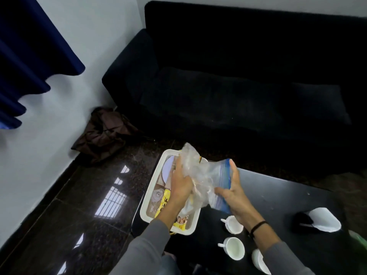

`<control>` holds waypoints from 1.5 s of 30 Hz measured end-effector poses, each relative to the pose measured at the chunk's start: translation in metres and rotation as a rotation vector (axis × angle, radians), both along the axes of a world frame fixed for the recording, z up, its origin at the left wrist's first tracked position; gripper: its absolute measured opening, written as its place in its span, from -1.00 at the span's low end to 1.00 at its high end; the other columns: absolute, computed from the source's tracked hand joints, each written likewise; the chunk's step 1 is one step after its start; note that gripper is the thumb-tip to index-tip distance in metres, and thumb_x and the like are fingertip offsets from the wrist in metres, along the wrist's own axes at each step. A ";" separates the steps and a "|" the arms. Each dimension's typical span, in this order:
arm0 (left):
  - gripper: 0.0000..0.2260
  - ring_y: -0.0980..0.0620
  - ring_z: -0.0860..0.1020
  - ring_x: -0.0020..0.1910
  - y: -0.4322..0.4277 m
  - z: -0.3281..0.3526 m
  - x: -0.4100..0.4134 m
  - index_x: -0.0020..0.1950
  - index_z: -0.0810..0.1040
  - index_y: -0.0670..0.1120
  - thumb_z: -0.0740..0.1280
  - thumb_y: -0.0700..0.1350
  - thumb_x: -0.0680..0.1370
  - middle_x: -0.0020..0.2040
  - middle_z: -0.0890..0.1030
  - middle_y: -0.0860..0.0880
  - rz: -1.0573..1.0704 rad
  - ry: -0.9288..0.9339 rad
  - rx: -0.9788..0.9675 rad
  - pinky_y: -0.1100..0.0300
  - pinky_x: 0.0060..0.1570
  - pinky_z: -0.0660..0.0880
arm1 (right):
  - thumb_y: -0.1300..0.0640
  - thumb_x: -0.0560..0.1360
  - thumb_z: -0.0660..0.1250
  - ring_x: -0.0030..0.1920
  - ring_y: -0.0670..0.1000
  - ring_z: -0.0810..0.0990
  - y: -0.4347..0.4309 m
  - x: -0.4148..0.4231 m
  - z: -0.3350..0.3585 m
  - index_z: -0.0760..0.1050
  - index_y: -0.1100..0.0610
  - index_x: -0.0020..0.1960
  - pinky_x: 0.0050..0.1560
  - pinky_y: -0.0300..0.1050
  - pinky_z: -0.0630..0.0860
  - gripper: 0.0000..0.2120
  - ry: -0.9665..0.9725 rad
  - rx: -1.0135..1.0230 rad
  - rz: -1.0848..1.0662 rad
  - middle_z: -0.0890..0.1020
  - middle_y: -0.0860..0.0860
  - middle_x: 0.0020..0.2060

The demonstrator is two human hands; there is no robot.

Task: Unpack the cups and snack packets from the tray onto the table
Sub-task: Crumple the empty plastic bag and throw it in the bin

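Left hand (181, 184) clenches a crumpled fistful of a clear zip bag (206, 173), fingers curled into the loose film. The right hand (232, 192) grips the other end, thumb up along the blue zip strip (226, 171) and fingers under it. Between them the bag hangs in the air, over the near right edge of the white tray (147, 197) and partly over the dark surface (278, 195).

The bag looks very light and limp, thin enough to crush and slide in a grip. The stiffer zip strip is probably the surest place to hold it, with the other hand supporting the belly. I cannot tell what is inside, if anything, because the film is wrinkled and glary.

Below the left wrist, yellow snack packets (166, 199) lie in the tray, printed and glossy. They are likely light and crackly, slippery on their faces, and best pinched by a sealed edge. A round white disc and a small clear plastic piece sit further up the tray.

Three white cups are already out on the surface near the right forearm: one (235, 225) just under the wrist, a second (236, 248) nearer, and a third (259, 260) cut off by the sleeve. They look hard and breakable, and each is best taken by its small handle or around the body.

Further right lies a white folded sheet (325, 222) beside something dark.
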State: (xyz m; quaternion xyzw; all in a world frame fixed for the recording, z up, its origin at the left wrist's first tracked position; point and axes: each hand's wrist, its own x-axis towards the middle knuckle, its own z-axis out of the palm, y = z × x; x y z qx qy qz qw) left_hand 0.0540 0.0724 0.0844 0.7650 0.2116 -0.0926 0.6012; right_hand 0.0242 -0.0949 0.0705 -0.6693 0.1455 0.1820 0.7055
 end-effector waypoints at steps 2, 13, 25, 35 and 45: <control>-0.46 0.29 0.61 -0.25 -0.004 0.006 0.001 0.09 0.52 0.28 0.14 -0.39 0.51 -0.20 0.67 0.24 -0.075 0.040 -0.023 0.39 -0.35 0.50 | 0.46 0.46 0.35 0.20 -0.01 0.59 -0.003 0.002 0.007 0.35 -0.25 0.45 0.10 -0.03 0.67 -0.21 -0.036 -0.066 0.024 0.49 -0.13 0.31; -0.83 -0.03 0.59 -0.27 0.002 0.034 -0.010 -0.03 0.65 -0.21 0.33 -0.13 0.60 -0.20 0.64 -0.12 -0.217 0.147 -0.074 0.12 -0.27 0.52 | -0.05 0.27 0.67 0.19 -0.19 0.63 0.029 -0.021 0.058 0.29 -0.39 0.38 0.07 -0.18 0.64 -0.16 -0.008 0.046 0.066 0.57 -0.36 0.18; -0.65 -0.13 0.67 0.00 -0.003 0.078 -0.013 0.13 0.55 -0.07 0.36 0.16 0.52 0.03 0.69 -0.14 -0.190 0.162 -0.217 -0.08 0.09 0.62 | 0.06 0.33 0.48 -0.10 -0.03 0.66 0.040 -0.042 0.098 0.62 -0.02 0.02 -0.29 -0.44 0.52 -0.74 -0.234 -0.453 -0.215 0.69 -0.04 -0.09; -0.46 -0.18 0.69 0.06 -0.050 0.091 -0.034 0.17 0.65 -0.07 0.41 0.32 0.41 0.06 0.72 -0.17 -0.407 0.243 -0.516 -0.12 0.07 0.64 | -0.07 0.51 0.43 0.04 -0.01 0.63 0.018 -0.068 0.123 0.42 0.01 0.26 -0.07 -0.22 0.62 -0.61 -0.286 -0.478 -0.494 0.57 0.03 0.12; -0.80 0.07 0.65 -0.26 -0.141 0.100 -0.058 -0.24 0.69 0.04 0.36 0.03 0.54 -0.33 0.70 0.07 -0.404 0.115 -0.413 0.19 -0.29 0.54 | -0.16 0.55 0.30 -0.03 -0.05 0.71 -0.057 -0.091 0.123 0.61 -0.11 0.03 0.03 -0.11 0.64 -0.81 -0.300 -0.388 -0.595 0.72 -0.05 -0.07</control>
